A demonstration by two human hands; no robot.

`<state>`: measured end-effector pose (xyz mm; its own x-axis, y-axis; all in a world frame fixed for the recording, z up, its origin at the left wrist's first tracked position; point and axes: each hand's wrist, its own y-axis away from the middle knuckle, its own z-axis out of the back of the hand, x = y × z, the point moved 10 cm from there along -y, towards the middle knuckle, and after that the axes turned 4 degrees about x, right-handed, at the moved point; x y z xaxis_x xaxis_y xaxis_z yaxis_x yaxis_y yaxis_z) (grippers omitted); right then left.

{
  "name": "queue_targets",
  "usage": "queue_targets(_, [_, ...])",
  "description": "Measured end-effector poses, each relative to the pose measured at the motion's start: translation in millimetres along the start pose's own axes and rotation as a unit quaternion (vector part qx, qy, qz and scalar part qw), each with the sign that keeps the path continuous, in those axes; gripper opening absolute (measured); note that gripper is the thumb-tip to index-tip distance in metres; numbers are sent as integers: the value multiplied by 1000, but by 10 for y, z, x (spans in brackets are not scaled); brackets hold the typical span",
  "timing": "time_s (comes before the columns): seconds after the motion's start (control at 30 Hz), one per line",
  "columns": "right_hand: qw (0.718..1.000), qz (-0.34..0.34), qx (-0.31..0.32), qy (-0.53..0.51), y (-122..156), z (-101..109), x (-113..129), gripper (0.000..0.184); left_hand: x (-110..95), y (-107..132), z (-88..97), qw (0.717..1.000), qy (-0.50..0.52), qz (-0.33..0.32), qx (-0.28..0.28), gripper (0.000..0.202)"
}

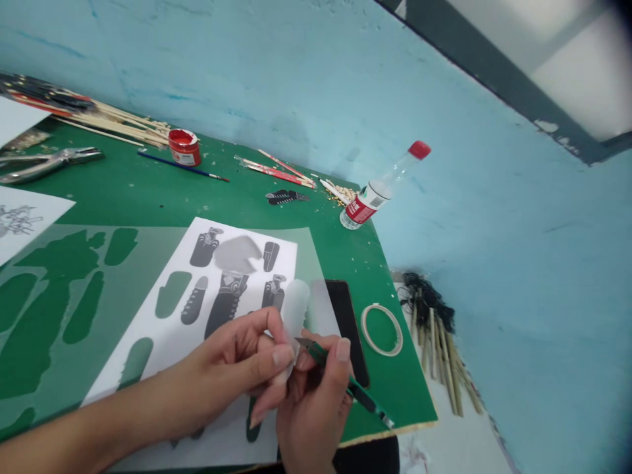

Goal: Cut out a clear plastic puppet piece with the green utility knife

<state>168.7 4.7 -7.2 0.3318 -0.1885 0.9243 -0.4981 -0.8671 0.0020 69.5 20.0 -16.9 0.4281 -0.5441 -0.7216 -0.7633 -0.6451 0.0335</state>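
My left hand (pixel 241 355) pinches a small translucent white cut-out piece (pixel 296 303) with a rounded top, between thumb and fingers. In my right hand (pixel 316 408) is a green craft knife (pixel 365 398), its blade tip touching or very near the piece's lower edge. Both hands are over a white printed sheet (pixel 148 332) bearing dark grey puppet-like shapes. Around and partly over that paper lies a translucent plastic sheet (pixel 153 250) with several shapes cut out of it, green showing through the holes.
On the green table (pixel 340 247) are a black phone (pixel 345 316), tape roll (pixel 365 329), tilted-looking bottle (pixel 363 207), red paint jar (pixel 185 150), paintbrush (pixel 182 164), pliers (pixel 54 161) and wooden sticks (pixel 128 125). Bundled sticks (pixel 447 355) stand beyond the right edge.
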Motion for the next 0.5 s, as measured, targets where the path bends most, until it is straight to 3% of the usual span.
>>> queue_targets(0.5, [999, -17, 40, 5, 27, -57, -71, 70, 25, 15, 34, 999, 47, -1, 5, 44])
